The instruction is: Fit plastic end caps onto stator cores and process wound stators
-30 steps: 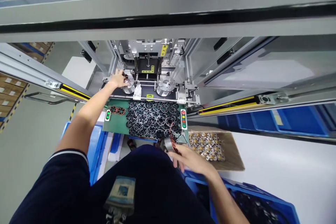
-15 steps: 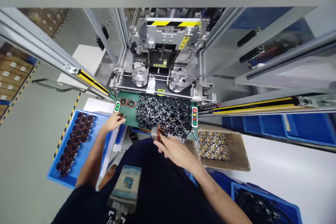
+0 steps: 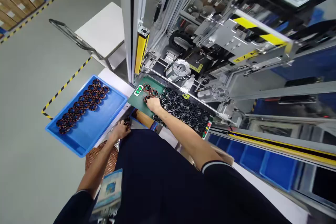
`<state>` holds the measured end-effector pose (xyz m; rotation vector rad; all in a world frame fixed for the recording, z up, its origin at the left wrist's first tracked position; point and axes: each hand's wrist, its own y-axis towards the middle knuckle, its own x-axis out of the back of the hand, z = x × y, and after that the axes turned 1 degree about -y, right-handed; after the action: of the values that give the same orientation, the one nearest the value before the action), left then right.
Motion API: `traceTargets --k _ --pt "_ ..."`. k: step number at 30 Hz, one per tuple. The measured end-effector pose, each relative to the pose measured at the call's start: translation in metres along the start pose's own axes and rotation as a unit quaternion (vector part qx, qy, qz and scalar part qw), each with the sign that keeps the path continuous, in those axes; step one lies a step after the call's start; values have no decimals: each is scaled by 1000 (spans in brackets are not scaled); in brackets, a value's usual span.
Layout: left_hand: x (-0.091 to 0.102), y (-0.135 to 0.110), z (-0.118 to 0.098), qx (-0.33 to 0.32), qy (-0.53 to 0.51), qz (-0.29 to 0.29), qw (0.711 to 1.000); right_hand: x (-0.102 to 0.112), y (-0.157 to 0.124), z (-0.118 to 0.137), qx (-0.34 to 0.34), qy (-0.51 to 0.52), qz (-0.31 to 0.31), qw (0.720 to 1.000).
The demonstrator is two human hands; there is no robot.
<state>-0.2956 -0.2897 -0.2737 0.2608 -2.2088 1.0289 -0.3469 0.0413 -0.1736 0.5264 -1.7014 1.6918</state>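
Observation:
My right hand [image 3: 153, 104] reaches over the green mat [image 3: 136, 102], its fingers curled on a copper-wound stator [image 3: 146, 98] at the mat's left end. Two more wound stators [image 3: 150, 90] lie just beyond it. A heap of black ring parts [image 3: 183, 109] covers the rest of the mat. My left hand [image 3: 120, 130] is low at the table's front edge, fingers closed round a small dark part [image 3: 127, 121]. A blue tray [image 3: 105, 115] to its left holds rows of wound stators [image 3: 81, 105].
Behind the mat the machine has two round metal fixtures [image 3: 181, 68] [image 3: 216, 93] under a yellow-and-black striped head. A yellow light-curtain post [image 3: 140, 52] stands at the left. A woven stool [image 3: 101, 154], a cart handle [image 3: 70, 35] and blue bins [image 3: 265, 168] surround me.
The view has swung left and down. My right hand went from in front of my body to the mat's left end with a stator. My left hand drew back from the mat to the table edge.

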Motion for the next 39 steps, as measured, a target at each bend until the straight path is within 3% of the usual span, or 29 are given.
traceTargets --k 3,6,10,14,20,25,29,33,36,39 --pt "15 27 -9 13 23 -18 999 -10 -6 -3 -16 2 -16 1000" --pt "44 62 -22 2 53 -40 998 -24 -28 -8 -15 35 -33 999" --pt "90 108 -44 -9 105 -72 992 -57 -79 -19 33 129 -46 990" --pt "127 142 -61 -21 146 -81 986 -110 -141 -34 63 259 -61 962" --pt "158 165 -75 -53 159 -86 982 -188 -219 -63 -37 417 -163 894" --pt "178 158 -82 -73 154 -107 979 -218 -262 -85 -110 467 -243 843" --pt "177 133 -97 -83 128 -150 977 -220 -257 -88 -137 451 -290 833" --pt "145 117 -132 -138 90 -167 972 -203 -208 -85 -147 396 -344 839" --pt "118 120 -166 -183 75 -154 968 -186 -166 -88 -120 354 -362 854" --pt "107 129 -193 -203 72 -141 966 -171 -140 -96 -72 320 -363 872"
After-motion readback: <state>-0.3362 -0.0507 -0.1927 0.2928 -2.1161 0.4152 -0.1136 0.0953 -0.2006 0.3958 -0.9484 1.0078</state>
